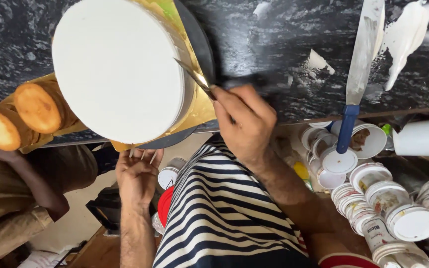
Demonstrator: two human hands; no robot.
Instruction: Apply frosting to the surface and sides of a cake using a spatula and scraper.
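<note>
1. the right hand (244,121) pinches a thin scraper blade (193,75) between thumb and fingers, its edge touching the side of the white iced cake (117,69).
2. the left hand (136,174), fingers curled, grips the front rim of the turntable (175,136) under the gold board (202,106).
3. judgement: keep the blade upright with light, even pressure while turning slowly.
4. the cake sits left of the right fingertips, above the left hand.
</note>
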